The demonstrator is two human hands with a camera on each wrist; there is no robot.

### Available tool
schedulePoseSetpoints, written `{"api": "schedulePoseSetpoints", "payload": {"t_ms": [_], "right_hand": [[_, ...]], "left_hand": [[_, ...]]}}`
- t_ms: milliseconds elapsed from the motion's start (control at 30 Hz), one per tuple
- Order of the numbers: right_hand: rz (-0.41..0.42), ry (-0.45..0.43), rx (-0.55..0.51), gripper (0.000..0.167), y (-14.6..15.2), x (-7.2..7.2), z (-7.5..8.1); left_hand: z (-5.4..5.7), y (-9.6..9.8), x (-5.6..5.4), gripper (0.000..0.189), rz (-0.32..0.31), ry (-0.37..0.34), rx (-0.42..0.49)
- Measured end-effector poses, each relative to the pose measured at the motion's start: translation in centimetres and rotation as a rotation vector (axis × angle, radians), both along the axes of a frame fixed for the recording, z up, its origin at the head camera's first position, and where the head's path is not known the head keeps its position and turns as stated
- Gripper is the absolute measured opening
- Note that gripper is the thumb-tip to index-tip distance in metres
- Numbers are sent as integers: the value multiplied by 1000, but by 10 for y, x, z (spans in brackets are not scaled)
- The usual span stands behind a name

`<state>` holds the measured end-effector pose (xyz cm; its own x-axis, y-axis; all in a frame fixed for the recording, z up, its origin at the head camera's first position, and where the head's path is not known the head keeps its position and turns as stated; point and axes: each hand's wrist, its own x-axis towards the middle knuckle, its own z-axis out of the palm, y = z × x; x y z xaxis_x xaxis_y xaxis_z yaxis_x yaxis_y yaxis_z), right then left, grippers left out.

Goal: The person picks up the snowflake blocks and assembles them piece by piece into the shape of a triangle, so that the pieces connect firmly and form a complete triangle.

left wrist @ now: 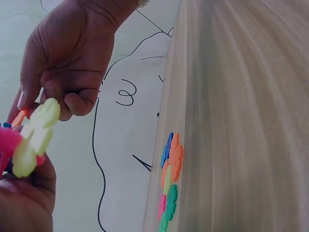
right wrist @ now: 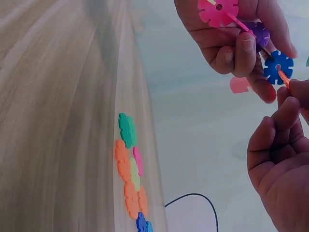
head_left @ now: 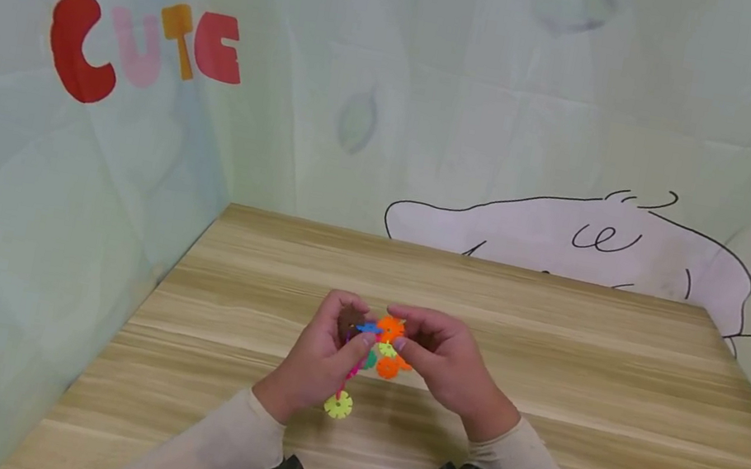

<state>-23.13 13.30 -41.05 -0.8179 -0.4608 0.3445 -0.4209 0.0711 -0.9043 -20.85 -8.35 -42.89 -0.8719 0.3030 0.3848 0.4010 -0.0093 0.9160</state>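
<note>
My left hand [head_left: 318, 363] grips a chain of slotted plastic snowflake discs. A yellow disc [head_left: 338, 405] hangs at its lower end. Farther along come a pink disc [right wrist: 219, 12], a purple disc [right wrist: 261, 35], a brown disc [head_left: 349, 320] and a blue disc [right wrist: 278, 67]. Between thumb and fingers, my right hand [head_left: 453, 370] pinches an orange disc [head_left: 391, 329]. Seen edge-on in the right wrist view, the orange disc meets the blue one near its centre. Both hands are raised above the table, fingertips close together.
On the wooden table [head_left: 245, 287], loose discs lie beyond the hands: green discs [right wrist: 125, 129], orange discs [right wrist: 122, 159], a pink disc [right wrist: 138, 160], a yellow disc [right wrist: 134, 174] and blue discs [right wrist: 141, 223]. A printed cloth wall [head_left: 303, 130] stands behind and at the left.
</note>
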Motion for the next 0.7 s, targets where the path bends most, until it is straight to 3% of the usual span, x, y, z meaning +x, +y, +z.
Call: {"api": "schedulePoseSetpoints", "payload": {"t_ms": [100,267,467,700], "right_hand": [[-24,-13,36,39,4,-3,0],[-180,-69,133,37,18,-17,-3],[-311,-170,306,34,33,-35,-16],[-293,-245,531,32,41,-47,-33]], "left_hand": [[0,1,0,29,29,5,-15],[0,-1,1,32,90,9,-45],[-2,-2,0,30,70,40,-35],[-3,-2,-1,25,27,53,16]]}}
